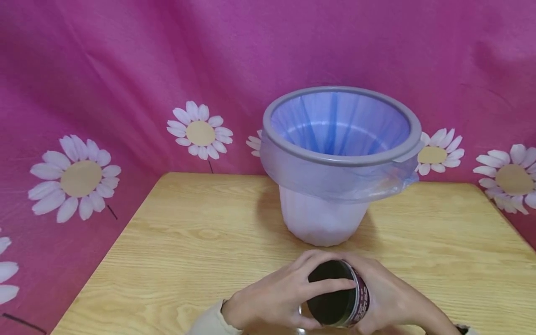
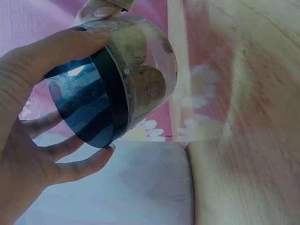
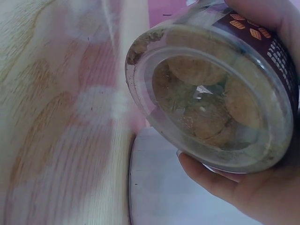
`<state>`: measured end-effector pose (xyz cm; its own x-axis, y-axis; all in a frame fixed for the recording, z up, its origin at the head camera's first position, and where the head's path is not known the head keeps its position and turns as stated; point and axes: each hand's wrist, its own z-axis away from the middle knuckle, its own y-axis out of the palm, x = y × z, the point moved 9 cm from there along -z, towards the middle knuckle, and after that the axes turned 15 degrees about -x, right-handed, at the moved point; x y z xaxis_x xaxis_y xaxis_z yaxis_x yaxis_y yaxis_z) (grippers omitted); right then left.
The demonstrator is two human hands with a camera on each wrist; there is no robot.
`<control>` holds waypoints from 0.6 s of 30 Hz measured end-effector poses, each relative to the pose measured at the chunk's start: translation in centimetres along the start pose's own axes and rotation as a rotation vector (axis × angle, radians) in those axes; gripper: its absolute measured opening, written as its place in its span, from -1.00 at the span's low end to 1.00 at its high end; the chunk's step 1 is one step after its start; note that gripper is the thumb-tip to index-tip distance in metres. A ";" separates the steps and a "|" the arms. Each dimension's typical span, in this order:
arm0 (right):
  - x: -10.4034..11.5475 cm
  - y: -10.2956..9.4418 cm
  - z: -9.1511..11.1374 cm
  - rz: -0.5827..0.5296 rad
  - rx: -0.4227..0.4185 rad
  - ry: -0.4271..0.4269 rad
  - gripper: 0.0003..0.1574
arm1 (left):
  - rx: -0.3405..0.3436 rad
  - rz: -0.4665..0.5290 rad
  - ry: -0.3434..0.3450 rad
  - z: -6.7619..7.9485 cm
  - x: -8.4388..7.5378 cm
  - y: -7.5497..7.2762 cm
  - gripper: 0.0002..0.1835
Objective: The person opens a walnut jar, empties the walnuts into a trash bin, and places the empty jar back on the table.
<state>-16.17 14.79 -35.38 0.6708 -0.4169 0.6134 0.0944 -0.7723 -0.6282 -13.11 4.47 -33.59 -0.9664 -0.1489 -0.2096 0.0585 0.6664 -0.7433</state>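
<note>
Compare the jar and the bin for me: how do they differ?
The jar is tilted, gripped by the left hand and right hand; the bin stands upright on the table. The jar is smaller than the bin. The jar wears a dark lid; the bin is open, lined with a bag. Both are round.

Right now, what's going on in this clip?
A tilted clear jar is held two-handed, the person's left hand around its dark lid and right hand gripping its brown-labelled body. The lid is on, with brown rounded pieces visible inside. Beyond the jar, a bag-lined bin stands on the wooden table.
</note>
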 end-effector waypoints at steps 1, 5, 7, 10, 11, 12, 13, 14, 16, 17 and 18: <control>0.1 0.0 0.0 0.003 0.000 -0.013 0.25 | -0.004 0.007 -0.009 0.0 0.0 0.1 -0.11; 0.0 0.0 0.1 0.000 0.000 -0.020 0.25 | -0.016 0.018 -0.032 0.1 0.1 0.2 -0.11; -0.1 0.0 0.1 -0.003 -0.006 -0.008 0.27 | -0.024 0.022 -0.041 0.1 0.2 0.2 -0.11; -0.3 0.0 0.1 -0.018 -0.007 0.009 0.29 | -0.030 0.001 -0.047 0.2 0.2 0.2 -0.11; -0.2 0.2 0.1 -0.024 -0.003 0.010 0.28 | -0.033 -0.009 -0.048 0.2 0.2 0.1 -0.11; -0.2 0.3 0.1 -0.039 0.003 0.013 0.28 | -0.034 -0.014 -0.052 0.3 0.2 0.0 -0.11; -0.2 0.4 0.1 -0.043 0.007 0.013 0.27 | -0.031 -0.010 -0.062 0.4 0.2 0.0 -0.10; -0.2 0.5 0.1 -0.049 0.010 0.009 0.26 | -0.028 -0.014 -0.067 0.5 0.2 0.0 -0.09; -0.2 0.7 0.1 -0.058 0.010 0.011 0.25 | -0.023 0.000 -0.084 0.7 0.3 0.0 -0.07; -0.2 0.7 0.1 -0.065 0.007 0.015 0.25 | -0.016 0.010 -0.095 0.7 0.4 0.1 -0.05; -0.2 0.7 0.2 -0.067 0.001 0.017 0.26 | -0.011 0.026 -0.106 0.8 0.4 0.1 -0.03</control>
<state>-16.13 14.41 -36.02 0.6504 -0.3724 0.6620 0.1393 -0.7983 -0.5859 -13.33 3.93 -34.26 -0.9325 -0.2076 -0.2955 0.0802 0.6788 -0.7300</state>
